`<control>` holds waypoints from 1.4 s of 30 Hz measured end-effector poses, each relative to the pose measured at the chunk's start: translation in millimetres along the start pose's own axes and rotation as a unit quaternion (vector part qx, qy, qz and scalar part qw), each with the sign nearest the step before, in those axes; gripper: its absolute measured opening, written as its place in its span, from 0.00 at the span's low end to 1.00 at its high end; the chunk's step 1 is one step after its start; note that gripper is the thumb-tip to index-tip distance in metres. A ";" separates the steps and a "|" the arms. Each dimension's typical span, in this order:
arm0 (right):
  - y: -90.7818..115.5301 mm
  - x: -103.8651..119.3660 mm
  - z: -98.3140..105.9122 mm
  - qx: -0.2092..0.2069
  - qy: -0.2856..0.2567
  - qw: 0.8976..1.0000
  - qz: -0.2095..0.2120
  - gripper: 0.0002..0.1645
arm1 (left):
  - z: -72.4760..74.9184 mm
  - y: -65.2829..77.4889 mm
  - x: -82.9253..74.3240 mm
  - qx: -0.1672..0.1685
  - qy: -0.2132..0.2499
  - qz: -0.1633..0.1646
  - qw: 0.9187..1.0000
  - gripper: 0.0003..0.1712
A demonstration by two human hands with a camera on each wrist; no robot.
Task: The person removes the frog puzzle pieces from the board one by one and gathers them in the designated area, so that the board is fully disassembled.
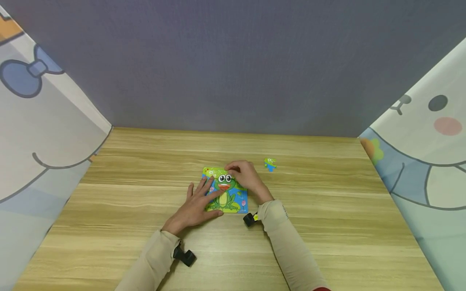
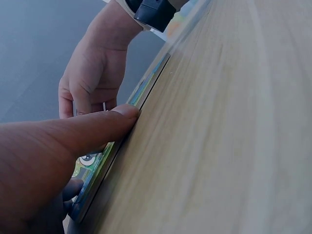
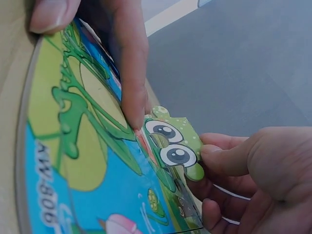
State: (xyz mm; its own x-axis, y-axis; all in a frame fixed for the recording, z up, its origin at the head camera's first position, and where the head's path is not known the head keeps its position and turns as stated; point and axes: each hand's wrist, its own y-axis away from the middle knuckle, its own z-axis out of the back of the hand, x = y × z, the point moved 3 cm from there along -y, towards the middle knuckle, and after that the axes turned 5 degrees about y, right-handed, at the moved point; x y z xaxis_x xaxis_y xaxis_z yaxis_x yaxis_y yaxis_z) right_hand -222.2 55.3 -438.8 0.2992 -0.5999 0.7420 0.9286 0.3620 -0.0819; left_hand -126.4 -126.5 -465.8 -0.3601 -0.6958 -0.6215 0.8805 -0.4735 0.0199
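A frog jigsaw puzzle [image 1: 238, 207] lies flat on the wooden table, blue and green, with a frog's body and red mouth. My left hand [image 1: 198, 205] rests over its left side, fingers spread and straight. The left thumb sits along the near edge, and one fingertip touches the picture by the frog's mouth. Between thumb and fingers, my right hand [image 1: 248, 176] pinches a green puzzle piece [image 3: 179, 139] printed with the frog's two eyes. In the right wrist view this piece is tilted up from the board at its far side.
Another loose puzzle piece [image 1: 270, 164], green and blue with white flowers, lies on the table [image 1: 327, 194] to the right beyond the right hand. A grey panel [image 1: 233, 72] stands along the far edge, with cartoon-printed panels at both sides.
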 end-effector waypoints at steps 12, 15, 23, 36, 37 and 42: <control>-3.0 -5.1 8.4 -0.030 -0.041 0.999 -0.002 0.09 | 1.5 0.8 0.2 -0.005 0.008 0.000 1.000 0.40; -2.0 -9.0 11.4 -0.024 -0.047 0.999 -0.011 0.09 | 1.8 1.2 0.2 -0.004 0.012 0.000 1.000 0.40; 0.2 -16.2 22.5 -0.009 -0.055 0.998 -0.003 0.10 | 0.8 2.2 1.2 -0.004 0.006 0.001 1.000 0.39; 7.5 -32.8 51.4 -0.010 -0.085 0.996 -0.021 0.12 | -0.7 1.2 0.2 -0.004 0.016 -0.001 1.000 0.40; 8.2 -34.4 54.1 -0.010 -0.086 0.996 -0.025 0.12 | -0.7 1.0 0.1 -0.002 0.015 0.001 1.000 0.40; 11.1 -44.5 69.3 -0.015 -0.085 0.995 -0.046 0.13 | -1.0 0.4 -0.2 -0.004 0.015 0.001 1.000 0.40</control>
State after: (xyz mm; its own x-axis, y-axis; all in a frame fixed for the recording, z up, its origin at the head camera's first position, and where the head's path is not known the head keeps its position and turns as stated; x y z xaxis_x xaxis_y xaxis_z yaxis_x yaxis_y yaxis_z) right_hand -240.4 135.4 -426.6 0.1729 -0.4999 0.8487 0.9574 0.2875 -0.0257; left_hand -125.7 -125.9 -466.4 -0.3489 -0.6805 -0.6443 0.8839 -0.4675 0.0151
